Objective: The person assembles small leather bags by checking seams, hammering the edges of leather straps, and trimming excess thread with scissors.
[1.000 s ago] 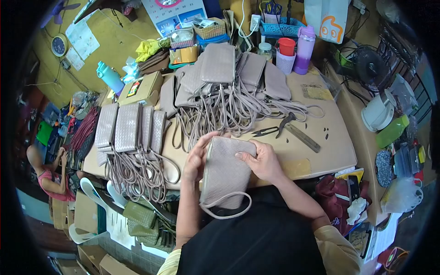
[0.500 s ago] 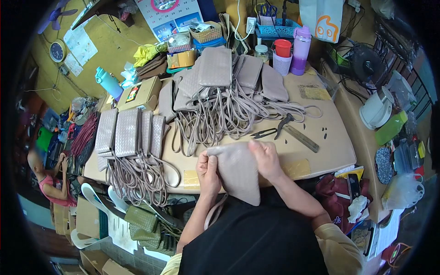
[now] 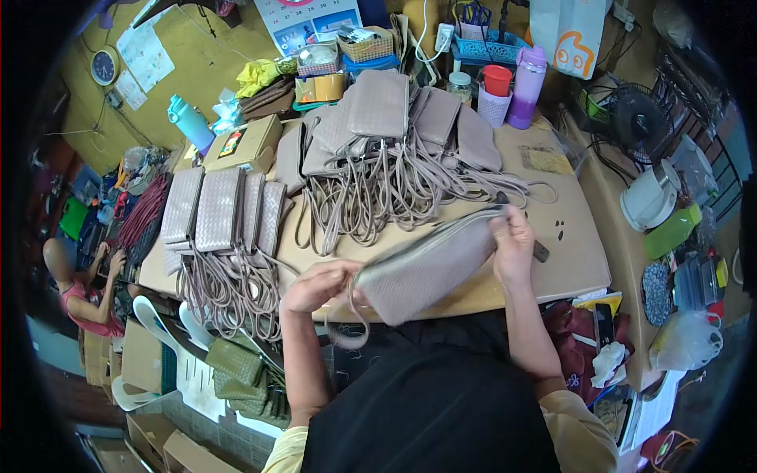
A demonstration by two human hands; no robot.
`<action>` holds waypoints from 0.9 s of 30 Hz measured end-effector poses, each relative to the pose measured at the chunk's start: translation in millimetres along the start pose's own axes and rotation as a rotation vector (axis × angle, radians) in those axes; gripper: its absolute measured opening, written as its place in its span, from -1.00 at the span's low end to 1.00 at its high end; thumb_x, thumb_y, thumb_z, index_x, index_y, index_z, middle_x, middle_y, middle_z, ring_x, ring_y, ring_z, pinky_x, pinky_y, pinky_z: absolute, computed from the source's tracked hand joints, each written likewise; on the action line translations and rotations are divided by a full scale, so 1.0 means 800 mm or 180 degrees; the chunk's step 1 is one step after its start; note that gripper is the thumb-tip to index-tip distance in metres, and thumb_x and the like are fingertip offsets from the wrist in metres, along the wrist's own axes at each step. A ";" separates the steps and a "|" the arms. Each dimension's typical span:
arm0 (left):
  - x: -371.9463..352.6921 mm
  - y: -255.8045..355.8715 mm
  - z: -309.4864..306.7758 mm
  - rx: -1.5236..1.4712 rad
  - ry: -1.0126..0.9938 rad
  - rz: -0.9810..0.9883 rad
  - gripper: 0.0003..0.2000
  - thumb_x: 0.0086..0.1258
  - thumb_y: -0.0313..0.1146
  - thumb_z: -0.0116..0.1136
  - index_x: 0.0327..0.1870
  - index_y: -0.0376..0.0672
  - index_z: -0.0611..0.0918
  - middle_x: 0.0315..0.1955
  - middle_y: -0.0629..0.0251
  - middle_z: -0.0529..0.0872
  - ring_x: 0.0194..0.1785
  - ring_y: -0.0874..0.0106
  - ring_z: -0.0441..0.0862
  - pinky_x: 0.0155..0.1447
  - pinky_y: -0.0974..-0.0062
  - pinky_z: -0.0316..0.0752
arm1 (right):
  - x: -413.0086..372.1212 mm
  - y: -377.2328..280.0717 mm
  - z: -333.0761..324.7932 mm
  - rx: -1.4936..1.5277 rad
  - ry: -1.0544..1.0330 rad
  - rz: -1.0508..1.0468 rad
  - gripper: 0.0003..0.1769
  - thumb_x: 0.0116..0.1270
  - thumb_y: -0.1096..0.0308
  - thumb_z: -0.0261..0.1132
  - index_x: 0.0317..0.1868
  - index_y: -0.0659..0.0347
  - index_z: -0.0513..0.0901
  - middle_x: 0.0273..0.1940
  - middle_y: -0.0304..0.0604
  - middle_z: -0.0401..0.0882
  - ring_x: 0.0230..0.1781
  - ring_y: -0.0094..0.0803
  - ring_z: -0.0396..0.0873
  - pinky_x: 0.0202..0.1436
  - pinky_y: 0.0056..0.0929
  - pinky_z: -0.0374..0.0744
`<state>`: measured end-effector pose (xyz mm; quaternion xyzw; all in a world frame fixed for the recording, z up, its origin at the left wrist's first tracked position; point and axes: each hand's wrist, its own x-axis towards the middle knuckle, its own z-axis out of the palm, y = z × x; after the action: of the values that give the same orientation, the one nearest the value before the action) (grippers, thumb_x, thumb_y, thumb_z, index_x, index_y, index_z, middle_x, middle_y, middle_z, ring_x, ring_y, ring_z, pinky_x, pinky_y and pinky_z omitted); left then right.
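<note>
A grey-mauve zippered pouch [image 3: 430, 272] is held tilted above the table's front edge, its zip edge facing up and its surface slightly blurred. My right hand [image 3: 514, 246] grips its upper right corner, thumb against the near face. At the lower left end my left hand [image 3: 322, 285] has its fingers closed at the pouch's corner, where the wrist strap [image 3: 352, 335] dangles in a loop. Behind the pouch lies a heap of similar pouches [image 3: 378, 106] with their straps trailing forward. Another row of woven pouches [image 3: 221, 205] lies to the left.
A tool handle [image 3: 540, 251] shows behind my right hand. Bottles [image 3: 526, 87], a cardboard box [image 3: 243, 143] and baskets [image 3: 367, 46] line the table's back. Green woven pieces [image 3: 240, 370] lie below left. A person in pink [image 3: 91, 307] sits at far left.
The pouch has turned from hanging flat to slanting up rightward, showing its zip edge. My right hand moved right and up; my left moved left. The pincers and scissors became mostly covered.
</note>
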<state>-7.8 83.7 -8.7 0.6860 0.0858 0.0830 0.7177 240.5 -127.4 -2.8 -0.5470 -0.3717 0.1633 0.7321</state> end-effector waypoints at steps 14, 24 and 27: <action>0.013 -0.003 0.097 0.2616 0.1225 0.0311 -0.44 0.27 -0.42 0.28 0.34 -0.11 0.45 -0.55 0.28 0.53 -0.44 0.45 0.47 -0.30 0.49 0.38 | -0.050 -0.023 0.059 -0.3188 -0.0451 -0.1318 -0.39 -0.03 0.27 0.45 0.10 0.13 0.53 0.06 -0.11 0.43 0.10 -0.15 0.38 0.15 -0.11 0.29; -0.099 0.117 0.056 0.0400 -0.0510 0.0266 -0.51 0.33 -0.55 -0.09 0.33 -0.36 0.34 -0.40 0.12 0.75 -0.44 0.46 0.68 -0.32 0.59 0.54 | -0.054 0.024 0.098 -0.2567 -0.0711 -0.1947 -0.83 0.03 0.36 0.39 -0.32 0.06 0.62 -0.35 -0.37 0.59 -0.33 -0.41 0.52 -0.11 -0.28 0.34; -0.059 0.061 0.053 0.1534 0.0429 -0.0100 -0.48 0.10 -0.57 0.32 0.16 -0.32 0.49 -0.26 0.21 0.65 -0.17 0.42 0.62 -0.10 0.54 0.55 | -0.058 0.015 0.095 -0.2462 -0.0535 -0.1913 -0.86 0.05 0.37 0.38 -0.34 0.08 0.61 -0.35 -0.35 0.59 -0.30 -0.40 0.53 -0.05 -0.26 0.31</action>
<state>-43.9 33.8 42.4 0.8289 0.1614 0.0945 0.5273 156.4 -101.1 -20.9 -0.6322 -0.6041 -0.1613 0.4577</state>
